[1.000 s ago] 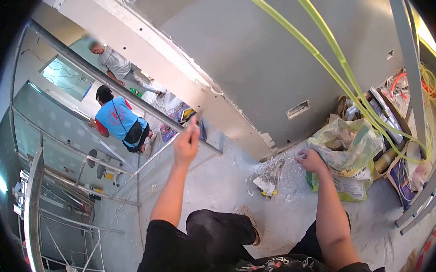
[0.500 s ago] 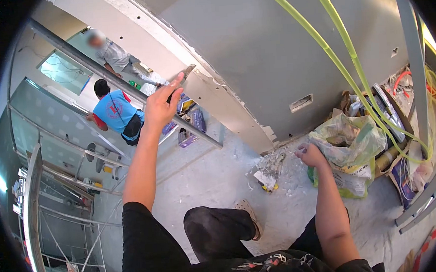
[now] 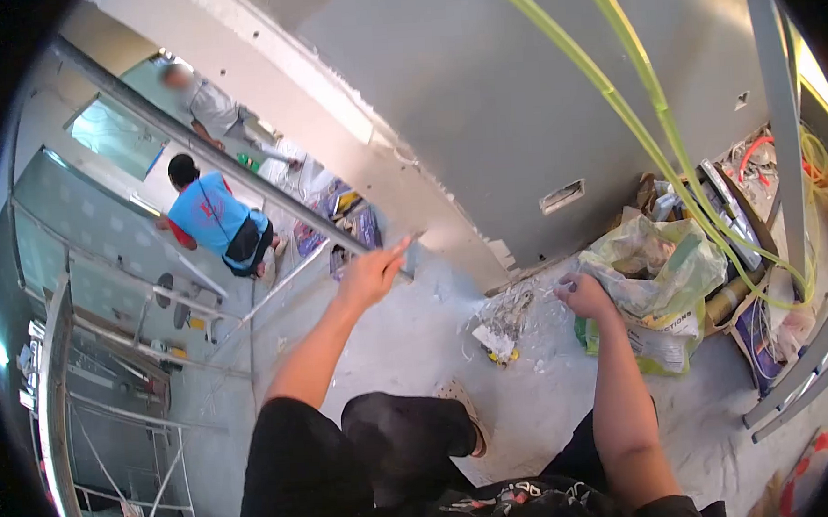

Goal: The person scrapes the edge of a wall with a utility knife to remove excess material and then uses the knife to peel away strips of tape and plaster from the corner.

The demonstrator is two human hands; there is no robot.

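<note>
My left hand (image 3: 370,279) is wrapped around a putty knife (image 3: 417,237), its blade pointing up and right at the lower edge of a pale wall panel (image 3: 400,180). White compound marks run along the panel's corner. My right hand (image 3: 585,296) is closed in a loose fist, and nothing shows in its fingers. It hovers beside an open pale-green plastic bag (image 3: 652,246). A heap of white plaster scraps (image 3: 506,321) lies on the floor left of that hand, against the wall's foot.
Yellow-green tubes (image 3: 631,107) hang in front of the grey wall (image 3: 480,96). A metal rail (image 3: 212,157) crosses at the left, with scaffold bars below. Beyond it, a person in a blue vest (image 3: 215,217) crouches near another person (image 3: 214,105). Boxes and metal strips (image 3: 732,209) crowd the right.
My left hand has moved down and to the right along the panel with the putty knife. My right hand has stayed nearly in place. The view has shifted slightly.
</note>
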